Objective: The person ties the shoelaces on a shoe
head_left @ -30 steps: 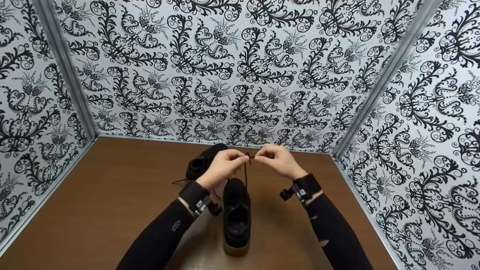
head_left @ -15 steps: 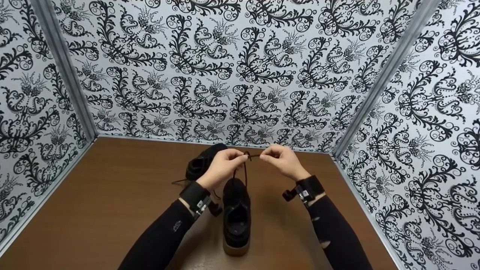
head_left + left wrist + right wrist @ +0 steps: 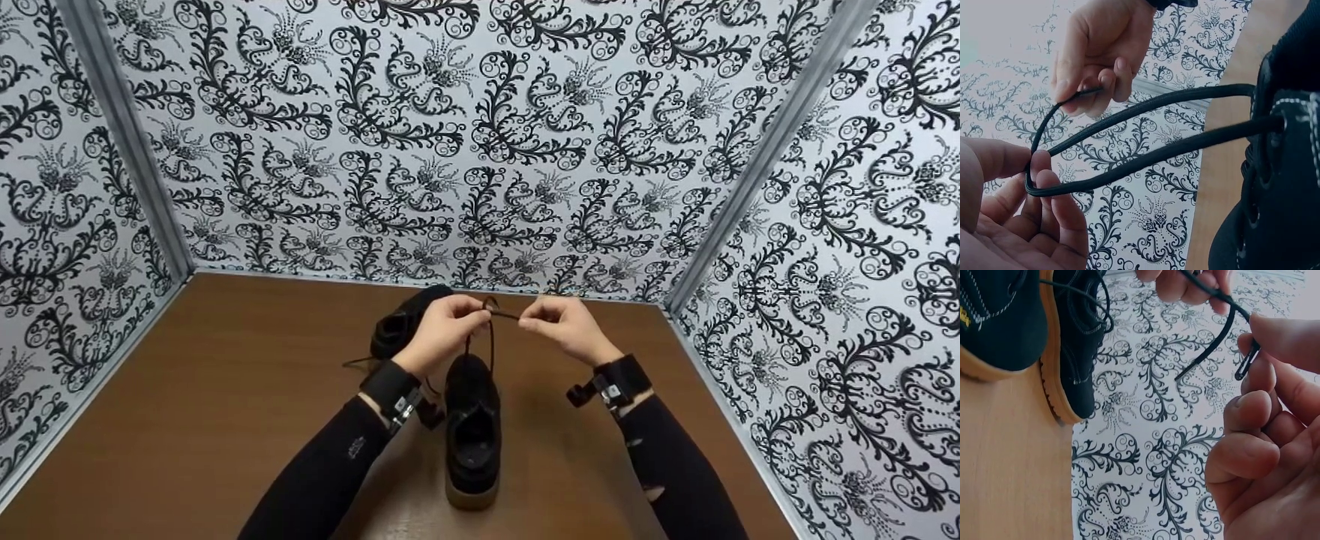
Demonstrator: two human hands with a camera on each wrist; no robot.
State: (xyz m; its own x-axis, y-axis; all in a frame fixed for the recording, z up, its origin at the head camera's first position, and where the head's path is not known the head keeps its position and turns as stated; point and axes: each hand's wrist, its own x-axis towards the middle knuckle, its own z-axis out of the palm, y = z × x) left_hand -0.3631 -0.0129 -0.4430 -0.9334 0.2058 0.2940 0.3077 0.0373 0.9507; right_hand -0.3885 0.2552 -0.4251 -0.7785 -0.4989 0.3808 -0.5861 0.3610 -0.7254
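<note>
A black shoe (image 3: 472, 442) with a tan sole stands on the table, toe away from me. From its eyelets two strands of black shoelace (image 3: 1151, 154) run up to my left hand (image 3: 445, 334), which pinches them between thumb and fingers above the toe. To the right, my right hand (image 3: 568, 330) pinches another part of the lace, stretched across the gap between the hands. In the right wrist view, a small bent piece of lace pokes out below the right thumb (image 3: 1289, 340), and a loose lace end dangles between the hands.
Another black shoe (image 3: 395, 334) lies behind and left of the first, partly hidden by my left hand, with a lace trailing on the brown table (image 3: 225, 390). Patterned walls (image 3: 420, 150) with grey metal edging enclose the table at back and sides.
My right hand has moved a little to the right, widening the gap and drawing out more lace between the hands. The left hand stays nearly in place; the shoes have not moved.
</note>
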